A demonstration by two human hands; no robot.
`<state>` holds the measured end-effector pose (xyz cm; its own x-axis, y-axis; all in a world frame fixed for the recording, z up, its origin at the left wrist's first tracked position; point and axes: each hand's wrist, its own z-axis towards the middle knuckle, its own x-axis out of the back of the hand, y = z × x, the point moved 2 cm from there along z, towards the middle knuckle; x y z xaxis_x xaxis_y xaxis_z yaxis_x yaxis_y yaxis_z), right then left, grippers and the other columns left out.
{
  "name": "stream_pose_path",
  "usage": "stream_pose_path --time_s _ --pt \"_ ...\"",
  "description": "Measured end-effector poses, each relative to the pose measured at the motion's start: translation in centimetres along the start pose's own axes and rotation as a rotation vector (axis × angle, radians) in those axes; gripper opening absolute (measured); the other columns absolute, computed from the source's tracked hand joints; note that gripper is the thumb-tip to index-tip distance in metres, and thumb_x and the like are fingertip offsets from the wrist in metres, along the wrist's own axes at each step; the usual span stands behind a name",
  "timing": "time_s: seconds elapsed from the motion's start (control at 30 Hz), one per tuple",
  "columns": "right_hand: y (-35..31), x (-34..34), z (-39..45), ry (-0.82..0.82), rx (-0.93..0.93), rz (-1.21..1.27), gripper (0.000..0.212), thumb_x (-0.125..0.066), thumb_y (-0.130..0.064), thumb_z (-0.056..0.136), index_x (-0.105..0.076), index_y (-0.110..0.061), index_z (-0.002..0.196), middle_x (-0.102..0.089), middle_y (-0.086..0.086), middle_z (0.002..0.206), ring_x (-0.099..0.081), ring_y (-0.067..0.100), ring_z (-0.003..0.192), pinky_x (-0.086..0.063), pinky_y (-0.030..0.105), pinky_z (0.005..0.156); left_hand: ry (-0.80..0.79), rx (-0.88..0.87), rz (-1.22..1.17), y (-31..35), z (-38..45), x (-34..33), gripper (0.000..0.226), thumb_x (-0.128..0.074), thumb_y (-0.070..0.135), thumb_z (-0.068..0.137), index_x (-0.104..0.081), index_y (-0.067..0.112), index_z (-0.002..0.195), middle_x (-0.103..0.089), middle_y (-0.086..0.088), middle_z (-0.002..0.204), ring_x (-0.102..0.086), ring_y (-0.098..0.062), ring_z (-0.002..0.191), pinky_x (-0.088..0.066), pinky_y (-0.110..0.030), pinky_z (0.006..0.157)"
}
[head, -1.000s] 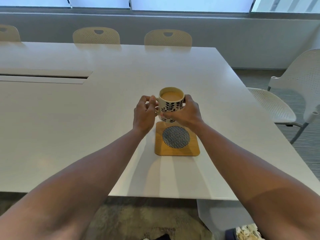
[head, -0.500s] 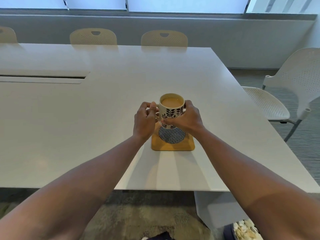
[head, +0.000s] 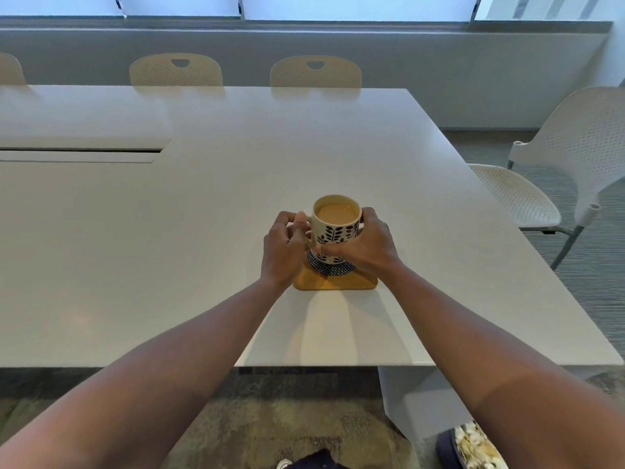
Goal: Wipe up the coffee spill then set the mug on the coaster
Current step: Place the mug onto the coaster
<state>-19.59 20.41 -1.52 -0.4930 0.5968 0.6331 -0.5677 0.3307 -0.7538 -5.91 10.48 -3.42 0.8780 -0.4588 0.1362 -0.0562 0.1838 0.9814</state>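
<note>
Head view: a wide white conference table (head: 209,211) fills the room, with 3 tan chair backs along its far edge and 1 white perforated chair (head: 554,170) pulled away at the right. Near the table's front edge lies a square wooden coaster (head: 334,282) with a round dark woven inset. Over that inset sits the mug (head: 334,225), cream with a dark leaf print and nearly full of milky coffee; whether its base already touches the coaster or hovers just above it cannot be told, because both hands hide the lower edge. The right hand (head: 368,245) wraps the mug's body, fingers curled across the front. The left hand (head: 285,247) pinches at the handle side, thumb and fingers closed around it, though the handle itself is mostly hidden. No spill and no cloth show on the tabletop, so the wiping looks finished and the placing appears to be the step in hand. To do it well, the mug should come down level and slowly, since the coffee stands close to the rim and any tilt or bump could slop it out. It should land centred on the woven disc, and the 2 hands should let go only once the base sits flat.
</note>
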Motion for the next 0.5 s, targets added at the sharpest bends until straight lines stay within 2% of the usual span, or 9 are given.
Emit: stream_pose_path --time_s 0.2,0.5 --pt "0.3 -0.1 -0.2 -0.004 0.008 -0.014 0.098 -0.083 -0.067 0.039 -0.048 -0.019 0.117 -0.062 -0.006 0.100 -0.064 0.016 0.093 -0.058 0.041 0.077 0.024 -0.013 0.030 -0.4 -0.4 -0.1 0.026 -0.044 0.052 0.098 -0.058 0.032 0.091 -0.076 0.002 0.091 -0.075 -0.016 0.085 -0.061 -0.052 0.077" --pt "0.6 -0.4 -0.6 -0.018 0.013 -0.030 0.098 -0.084 -0.065 0.040 -0.047 -0.019 0.119 -0.062 -0.007 0.102 -0.063 0.014 0.095 -0.057 0.040 0.079 0.037 -0.014 0.034 -1.2 -1.0 -0.1 0.025 -0.044 0.054 0.096 -0.058 0.035 0.093 -0.076 0.003 0.091 -0.075 -0.015 0.085 -0.061 -0.051 0.075"
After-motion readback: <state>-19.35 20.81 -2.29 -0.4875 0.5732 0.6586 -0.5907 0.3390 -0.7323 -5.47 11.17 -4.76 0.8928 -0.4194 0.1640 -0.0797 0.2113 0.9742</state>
